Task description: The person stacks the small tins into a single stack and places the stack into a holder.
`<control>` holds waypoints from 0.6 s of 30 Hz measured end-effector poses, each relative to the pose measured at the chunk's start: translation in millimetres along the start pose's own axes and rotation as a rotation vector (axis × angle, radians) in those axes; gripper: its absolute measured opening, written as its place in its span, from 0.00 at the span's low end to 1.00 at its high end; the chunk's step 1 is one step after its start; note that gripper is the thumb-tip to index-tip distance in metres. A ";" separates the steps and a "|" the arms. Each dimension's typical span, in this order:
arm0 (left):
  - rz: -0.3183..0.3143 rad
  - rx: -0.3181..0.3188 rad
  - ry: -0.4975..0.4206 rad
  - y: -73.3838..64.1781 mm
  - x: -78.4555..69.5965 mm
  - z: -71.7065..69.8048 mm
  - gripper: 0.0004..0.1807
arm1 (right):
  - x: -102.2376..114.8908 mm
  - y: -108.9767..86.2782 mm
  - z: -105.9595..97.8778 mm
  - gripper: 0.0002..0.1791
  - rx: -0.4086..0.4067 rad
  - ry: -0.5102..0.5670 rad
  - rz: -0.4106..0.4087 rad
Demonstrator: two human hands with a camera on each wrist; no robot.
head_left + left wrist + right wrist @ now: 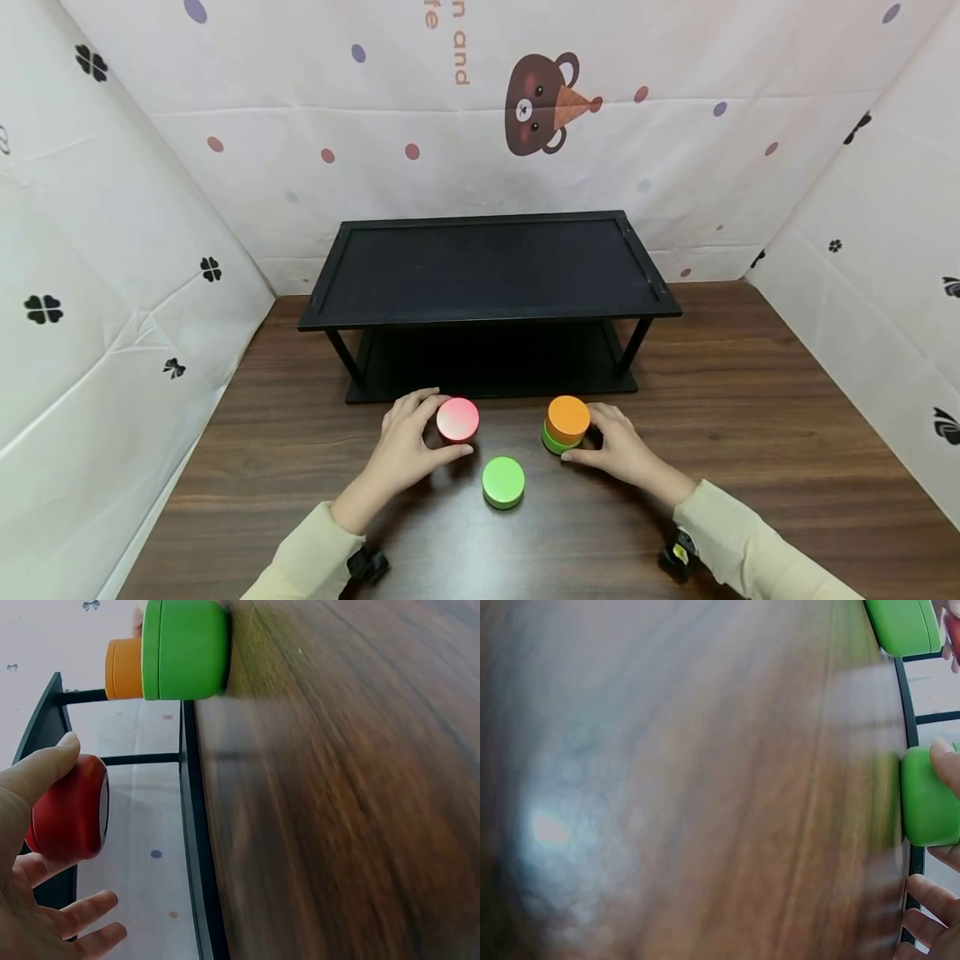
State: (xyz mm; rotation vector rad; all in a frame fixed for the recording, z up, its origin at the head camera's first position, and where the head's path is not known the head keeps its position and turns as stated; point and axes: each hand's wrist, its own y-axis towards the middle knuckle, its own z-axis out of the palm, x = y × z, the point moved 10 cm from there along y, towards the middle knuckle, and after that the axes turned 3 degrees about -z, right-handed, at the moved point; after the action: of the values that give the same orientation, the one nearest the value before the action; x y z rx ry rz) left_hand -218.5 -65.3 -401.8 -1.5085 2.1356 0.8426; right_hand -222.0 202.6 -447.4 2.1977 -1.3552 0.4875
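Note:
My left hand [408, 442] pinches a small red round container [71, 808] between thumb and finger. In the left wrist view it is tilted, its underside off the wood, and the other fingers are spread. My right hand [618, 446] grips a green round container [930, 796], thumb on one side and fingers on the other. That container stands on the table, with an orange round container [567, 417] stacked on top. A second green container [503, 481] stands on the wood between the hands, nearer me, touched by neither.
Behind the hands stands a black two-tier shelf [480, 271] on the brown wooden table [255, 467]. White printed cloth [300, 75] hangs at the back and along both sides. A dark wrist camera [678, 554] sits under the right sleeve.

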 end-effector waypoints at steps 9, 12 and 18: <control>0.022 0.004 -0.004 4.4 -10.7 3.8 0.36 | 0.5 -0.5 0.2 0.33 0.003 0.009 -0.004; 0.022 0.010 -0.005 5.9 -13.8 6.1 0.36 | 0.1 -0.5 0.3 0.34 0.005 0.010 -0.006; 0.019 0.033 -0.005 8.4 -19.1 10.7 0.36 | -0.3 -0.6 0.4 0.34 0.009 0.007 0.000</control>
State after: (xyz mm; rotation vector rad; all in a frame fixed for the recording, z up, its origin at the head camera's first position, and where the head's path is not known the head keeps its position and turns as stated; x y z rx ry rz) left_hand -220.1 -42.7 -395.7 -1.4700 2.1530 0.8135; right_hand -221.6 202.8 -448.0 2.2012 -1.3518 0.5009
